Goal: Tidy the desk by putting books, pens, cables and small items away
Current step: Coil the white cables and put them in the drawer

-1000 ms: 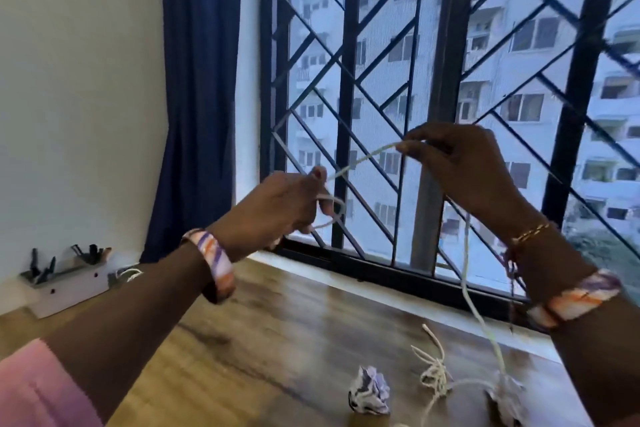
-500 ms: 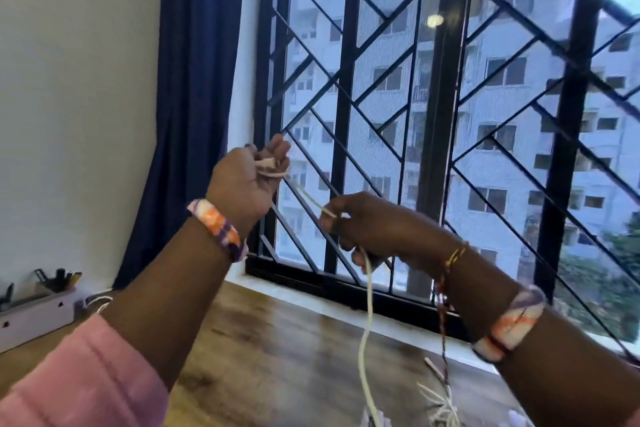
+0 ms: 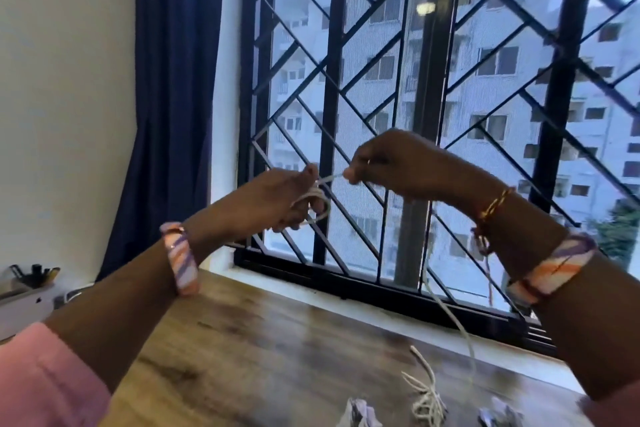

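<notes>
Writing: we find no brand, label or lettering that we can read anywhere in the view.
Left hand: our left hand (image 3: pixel 291 199) is raised in front of the window grille (image 3: pixel 332 87), fingers curled shut around loops of the white cable (image 3: pixel 313 204).
Right hand: our right hand (image 3: pixel 391 163) is held just beside the left and a little higher, thumb and fingertips pinched closed on the same cable.
Cable at the grip: we see a short, taut stretch running between the two hands; the coiled loops sit around the left fingers, and one loop hangs just below them.
Cable below: from under the right hand the cable drops in a slack line to the wooden desk (image 3: pixel 242 340).
Cable end on the desk: a tangled white bunch (image 3: pixel 427 402) lies near the bottom edge, well below both hands; it is too blurred for us to tell how it joins the hanging line.
Desk items: a crumpled paper ball (image 3: pixel 358 414) rests just left of the tangle.
Left edge: a white holder (image 3: pixel 24 291) with dark pens stands by the wall, below the blue curtain (image 3: pixel 173 97).
Wrists: we wear striped orange-and-purple bands on both wrists.
</notes>
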Tool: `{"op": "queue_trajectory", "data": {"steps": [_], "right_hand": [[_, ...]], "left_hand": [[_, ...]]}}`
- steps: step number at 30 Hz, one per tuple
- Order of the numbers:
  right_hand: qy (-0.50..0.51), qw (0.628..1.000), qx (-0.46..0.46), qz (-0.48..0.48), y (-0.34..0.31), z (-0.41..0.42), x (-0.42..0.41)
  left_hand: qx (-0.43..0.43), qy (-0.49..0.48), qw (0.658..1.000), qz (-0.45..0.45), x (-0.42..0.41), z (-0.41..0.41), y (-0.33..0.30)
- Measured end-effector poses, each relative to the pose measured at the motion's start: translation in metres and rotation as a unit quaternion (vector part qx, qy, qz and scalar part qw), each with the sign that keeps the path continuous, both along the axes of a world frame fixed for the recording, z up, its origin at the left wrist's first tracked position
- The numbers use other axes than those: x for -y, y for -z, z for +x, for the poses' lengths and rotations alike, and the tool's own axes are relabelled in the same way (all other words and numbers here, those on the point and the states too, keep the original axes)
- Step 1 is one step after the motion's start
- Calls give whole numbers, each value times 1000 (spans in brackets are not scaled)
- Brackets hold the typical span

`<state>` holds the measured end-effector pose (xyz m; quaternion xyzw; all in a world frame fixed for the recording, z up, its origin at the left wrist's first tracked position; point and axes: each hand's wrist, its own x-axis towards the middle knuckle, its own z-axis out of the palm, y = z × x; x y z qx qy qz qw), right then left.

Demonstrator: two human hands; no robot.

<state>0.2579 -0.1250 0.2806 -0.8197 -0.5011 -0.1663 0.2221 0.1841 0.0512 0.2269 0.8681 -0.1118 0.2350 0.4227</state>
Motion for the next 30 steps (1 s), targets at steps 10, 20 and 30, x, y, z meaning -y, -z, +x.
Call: {"op": "queue_trajectory", "data": {"steps": [10,20,30], "right_hand": [[-63,968,-200,137,48,0,-48],[-43,996,46,70,52,-17,-70],[-49,983,71,164,36,-31,-53]], "left_hand": [[204,156,772,-581,-7,-16,-25],[240,-324,906,129,-79,-24,30],[70,133,948,-280,-8,-74,11]]}}
